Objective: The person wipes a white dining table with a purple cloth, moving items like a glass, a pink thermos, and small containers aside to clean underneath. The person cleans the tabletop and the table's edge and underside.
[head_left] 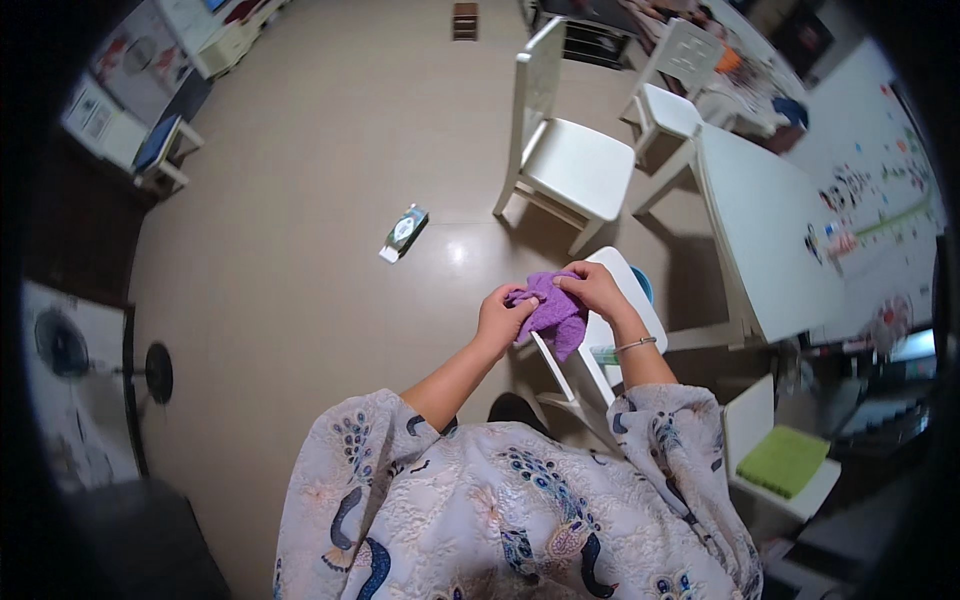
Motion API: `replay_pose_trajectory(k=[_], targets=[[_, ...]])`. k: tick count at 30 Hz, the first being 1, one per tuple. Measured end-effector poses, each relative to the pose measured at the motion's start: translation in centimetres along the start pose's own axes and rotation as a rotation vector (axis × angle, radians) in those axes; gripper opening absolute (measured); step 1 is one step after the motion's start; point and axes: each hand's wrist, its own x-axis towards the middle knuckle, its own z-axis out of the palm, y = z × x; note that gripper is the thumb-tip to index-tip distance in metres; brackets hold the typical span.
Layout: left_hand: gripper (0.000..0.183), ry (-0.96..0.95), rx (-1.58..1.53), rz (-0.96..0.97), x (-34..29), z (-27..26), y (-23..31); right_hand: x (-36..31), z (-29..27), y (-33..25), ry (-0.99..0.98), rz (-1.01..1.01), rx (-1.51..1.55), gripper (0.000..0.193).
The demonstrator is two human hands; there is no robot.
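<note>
Cloth (566,312), purple, crumpled; left fingers (523,308) clamped on one side, right fingers (573,285) clamped on the other

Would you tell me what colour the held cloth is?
The cloth is purple; the head view.

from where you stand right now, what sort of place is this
Probably a home's dining or living area: a pale-topped table with white high-backed chairs near it, and a fan over at the left.
</note>
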Motion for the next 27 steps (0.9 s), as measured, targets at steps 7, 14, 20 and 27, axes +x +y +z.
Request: replay_pose_trajectory(k=[7,14,20,27], targets=[[0.022,-0.153,0.013,-0.046,5.8,-2.3,-0.5,1.5,0.2,1.0,0.064,0.169,-0.009,0.023],[0.019,-0.356,0.094,-0.105,16.0,-5.0,1.3,4.9,-1.2,-0.1,0.125,0.115,-0.030,0.028],[0.024,-0.478,-0.011,-0.230,29.2,-6.1,9.7,15.7,-3.0,-3.1,0.137,0.170,0.259,0.020],[0.037,-0.539,-0.079,-0.228,43.9,-6.7,20.4,29.7,-2.9,-9.5,0.394,-0.015,0.868,0.027]])
